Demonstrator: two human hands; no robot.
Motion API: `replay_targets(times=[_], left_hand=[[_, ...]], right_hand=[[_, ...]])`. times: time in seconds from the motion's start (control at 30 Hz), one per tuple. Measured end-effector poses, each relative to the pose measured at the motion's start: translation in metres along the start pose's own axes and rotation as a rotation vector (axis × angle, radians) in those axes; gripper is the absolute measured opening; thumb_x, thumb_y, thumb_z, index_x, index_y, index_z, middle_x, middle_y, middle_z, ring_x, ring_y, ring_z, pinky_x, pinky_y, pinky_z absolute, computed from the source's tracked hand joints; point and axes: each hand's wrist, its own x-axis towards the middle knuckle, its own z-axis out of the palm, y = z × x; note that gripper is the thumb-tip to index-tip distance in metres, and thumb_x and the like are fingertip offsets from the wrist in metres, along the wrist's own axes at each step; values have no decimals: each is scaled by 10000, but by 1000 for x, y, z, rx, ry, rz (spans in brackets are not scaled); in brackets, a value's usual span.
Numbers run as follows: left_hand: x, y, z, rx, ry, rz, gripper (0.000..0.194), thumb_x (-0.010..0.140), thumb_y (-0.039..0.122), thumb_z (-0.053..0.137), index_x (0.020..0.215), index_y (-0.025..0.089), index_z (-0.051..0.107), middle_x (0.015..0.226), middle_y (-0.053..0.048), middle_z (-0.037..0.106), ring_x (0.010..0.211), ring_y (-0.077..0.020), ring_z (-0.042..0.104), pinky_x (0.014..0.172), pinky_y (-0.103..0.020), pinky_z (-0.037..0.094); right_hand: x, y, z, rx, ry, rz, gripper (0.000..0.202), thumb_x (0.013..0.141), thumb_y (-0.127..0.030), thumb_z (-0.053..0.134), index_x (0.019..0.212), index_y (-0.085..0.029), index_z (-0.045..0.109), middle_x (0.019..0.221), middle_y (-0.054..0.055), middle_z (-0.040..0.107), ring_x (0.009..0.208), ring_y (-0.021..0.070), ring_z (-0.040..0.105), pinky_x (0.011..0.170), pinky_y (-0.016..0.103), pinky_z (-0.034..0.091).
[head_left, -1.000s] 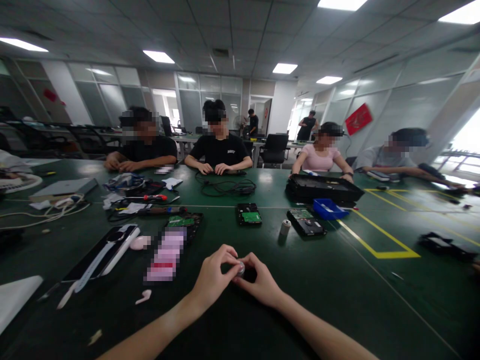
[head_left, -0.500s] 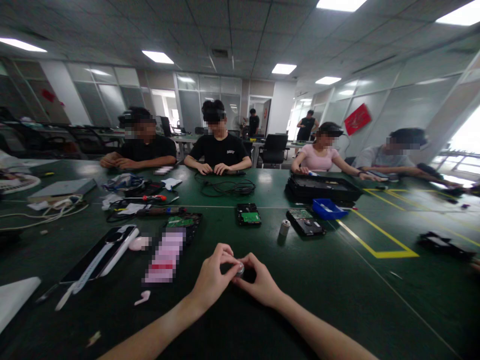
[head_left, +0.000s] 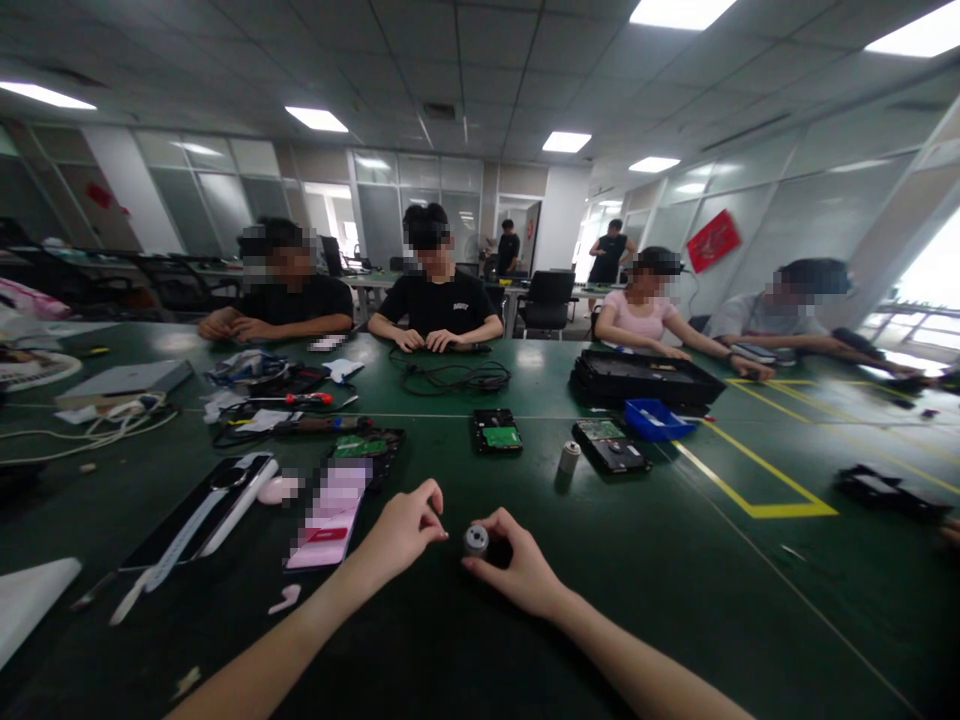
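Note:
My right hand grips a small silver metal cylinder, thumb and fingers around its sides. The cylinder's round end faces up and shows a dark centre with small dark holes around it. To the left and apart from it, my left hand has its thumb and fingertips pinched together. Whatever is between them, if anything, is too small to make out. A second metal cylinder stands upright on the green table, beyond my right hand. Behind it lies a black hard drive, and another hard drive rests at the centre.
Left of my hands lie a phone, a pink earbud, a watch and an open drive with a green board. Farther back are a blue tray, black casings and a coiled cable. Several people sit across the table.
My left hand has come off the cylinder and moved left, uncovering its upper end. The right hand stays around it. At the right, a co-worker's arm has shifted.

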Motion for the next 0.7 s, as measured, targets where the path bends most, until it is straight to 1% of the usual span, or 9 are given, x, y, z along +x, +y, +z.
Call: replay_targets(times=[0.17, 0.33, 0.43, 0.53, 0.7], left_hand=[[0, -13, 5, 113, -79, -72, 205, 654, 20, 651, 727, 185, 553, 672, -1, 712, 667, -188, 702, 589, -232, 446], [0, -20, 8, 179, -115, -121, 244, 671, -12, 588, 824, 178, 596, 731, -3, 708, 690, -164, 696, 605, -217, 451], [0, -21, 8, 224, -120, -145, 268, 676, -32, 569, 843, 174, 606, 765, -16, 707, 700, -161, 694, 589, -209, 441], [-1, -18, 9, 285, -109, -158, 271, 686, -55, 551, 819, 175, 603, 774, -22, 696, 709, -160, 684, 580, -207, 419], [-7, -2, 10, 378, -90, -146, 251, 762, -65, 501, 759, 176, 570, 727, -38, 673, 697, -183, 660, 587, -243, 381]], right_hand=[[0, -1, -1, 0, -8, 6, 297, 781, -250, 732, 1021, -199, 564, 984, 20, 654, 937, 196, 635, 849, 325, 489], [1, -2, -2, 2, -11, 12, 291, 782, -244, 730, 1016, -198, 563, 975, 19, 655, 930, 196, 639, 847, 326, 493], [1, -2, -1, 2, -10, 14, 290, 780, -238, 730, 1012, -198, 561, 975, 19, 655, 933, 197, 639, 845, 327, 493], [1, -3, 0, 0, -5, 16, 292, 775, -226, 730, 1008, -199, 556, 971, 17, 655, 936, 198, 638, 848, 327, 491], [0, -4, 0, -3, -7, 18, 280, 775, -226, 728, 994, -200, 556, 979, 17, 658, 944, 196, 638, 861, 327, 491]])
